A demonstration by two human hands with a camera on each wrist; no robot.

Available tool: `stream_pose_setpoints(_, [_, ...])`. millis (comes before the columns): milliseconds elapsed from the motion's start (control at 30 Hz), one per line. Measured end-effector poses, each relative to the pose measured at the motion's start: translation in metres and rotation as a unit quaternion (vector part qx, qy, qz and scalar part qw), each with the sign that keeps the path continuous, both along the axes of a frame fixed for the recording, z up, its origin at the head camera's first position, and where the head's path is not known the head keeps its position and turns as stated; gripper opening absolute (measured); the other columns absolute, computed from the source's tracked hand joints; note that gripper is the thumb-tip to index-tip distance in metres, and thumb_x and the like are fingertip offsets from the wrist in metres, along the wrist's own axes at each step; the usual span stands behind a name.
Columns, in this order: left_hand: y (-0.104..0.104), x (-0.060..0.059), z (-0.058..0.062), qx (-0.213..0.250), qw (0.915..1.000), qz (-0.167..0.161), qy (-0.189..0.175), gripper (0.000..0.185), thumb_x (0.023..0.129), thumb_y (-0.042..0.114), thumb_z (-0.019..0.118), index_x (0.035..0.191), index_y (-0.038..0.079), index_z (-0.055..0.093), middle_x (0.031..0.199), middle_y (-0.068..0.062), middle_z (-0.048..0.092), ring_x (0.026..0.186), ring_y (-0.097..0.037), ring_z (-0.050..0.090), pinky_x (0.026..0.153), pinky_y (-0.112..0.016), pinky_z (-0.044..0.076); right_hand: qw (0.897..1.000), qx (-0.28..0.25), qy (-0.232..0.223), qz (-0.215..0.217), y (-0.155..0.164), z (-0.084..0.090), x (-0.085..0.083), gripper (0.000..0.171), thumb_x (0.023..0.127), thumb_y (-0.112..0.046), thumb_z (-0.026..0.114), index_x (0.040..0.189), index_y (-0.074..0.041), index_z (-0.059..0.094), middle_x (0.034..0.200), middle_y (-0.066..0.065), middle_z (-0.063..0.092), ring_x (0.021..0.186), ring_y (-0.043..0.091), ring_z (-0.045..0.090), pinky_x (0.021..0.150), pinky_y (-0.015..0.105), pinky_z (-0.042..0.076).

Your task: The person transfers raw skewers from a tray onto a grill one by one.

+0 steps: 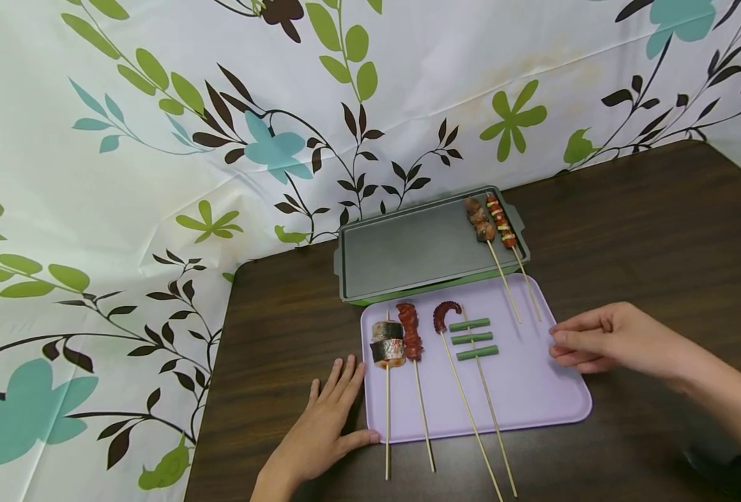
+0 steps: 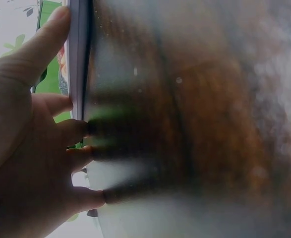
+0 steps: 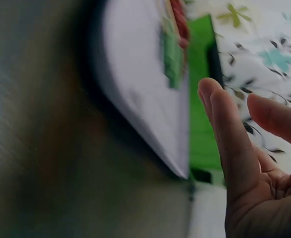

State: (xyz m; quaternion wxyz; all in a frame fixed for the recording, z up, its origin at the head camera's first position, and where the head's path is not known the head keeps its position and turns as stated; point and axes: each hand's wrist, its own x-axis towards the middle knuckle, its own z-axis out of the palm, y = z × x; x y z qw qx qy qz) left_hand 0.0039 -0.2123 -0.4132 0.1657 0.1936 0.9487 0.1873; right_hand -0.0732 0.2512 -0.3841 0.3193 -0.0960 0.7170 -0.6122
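six skewers point(image 1: 412, 333), two trays point(image 1: 533, 390)

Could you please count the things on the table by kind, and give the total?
Skewers on the purple tray: 4 (fish, red meat, octopus, green sticks)
Skewers on the green griddle: 2 (brown meat, red mixed)
Trays: 1
Griddles: 1
Total: 8

tabletop point(image 2: 195, 124) smeared by blur at left wrist, purple tray point(image 3: 140, 94) blurred at right wrist, right forearm cut off
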Motion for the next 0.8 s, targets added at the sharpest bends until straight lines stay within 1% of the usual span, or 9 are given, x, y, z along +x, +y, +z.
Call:
stream_pose_setpoints(100, [0.000,0.000,0.000,0.000,1.0000,-0.001,0.001,0.097,0.086,0.066,0.056,0.159,0.023,0.009,0.164,-0.009,0.005,0.149,-0.030,0.000,0.107,-0.072,0.009,1.000,-0.013,-0.021,0.009,-0.011,-0.011,0.008,0.043,0.100,-0.012,0.058,0.124,0.024,0.051,0.101,0.017,0.073,0.087,0.019,0.072,0.069,0.034,0.058])
stream_pose_setpoints(267, [0.000,0.000,0.000,-0.001,1.0000,-0.002,0.003,0.097,0.086,0.065,0.057,0.159,0.022,0.010,0.164,-0.009,0.004,0.149,-0.029,0.000,0.107,-0.072,0.009,0.998,-0.018,-0.054,0.010,-0.031,-0.020,0.017,0.041,0.097,-0.014,0.063,0.118,0.021,0.058,0.095,0.017,0.073,0.082,0.021,0.072,0.066,0.033,0.058])
stream_pose_setpoints(500, [0.000,0.000,0.000,-0.006,1.0000,-0.002,-0.001,0.098,0.086,0.067,0.056,0.159,0.024,0.008,0.164,-0.007,0.002,0.149,-0.027,-0.002,0.108,-0.070,0.009,0.998,-0.022,-0.062,0.019,-0.050,-0.029,0.024,0.034,0.096,-0.012,0.063,0.111,0.018,0.063,0.089,0.016,0.073,0.076,0.019,0.071,0.062,0.032,0.058])
stream_pose_setpoints(700, [0.000,-0.001,0.000,-0.008,1.0000,-0.001,0.000,0.098,0.086,0.067,0.057,0.159,0.023,0.008,0.164,-0.007,0.002,0.149,-0.027,-0.002,0.108,-0.071,0.009,0.996,-0.030,-0.075,0.029,-0.064,-0.035,0.027,0.030,0.095,-0.012,0.064,0.108,0.015,0.066,0.087,0.015,0.073,0.074,0.020,0.072,0.062,0.032,0.058])
stream_pose_setpoints(800, [0.000,-0.001,0.000,-0.006,1.0000,-0.001,0.002,0.098,0.086,0.066,0.057,0.159,0.022,0.009,0.164,-0.008,0.002,0.149,-0.028,-0.001,0.107,-0.071,0.009,0.997,-0.030,-0.072,0.030,-0.071,-0.036,0.028,0.029,0.094,-0.013,0.065,0.106,0.013,0.067,0.085,0.015,0.073,0.074,0.021,0.072,0.061,0.033,0.058])
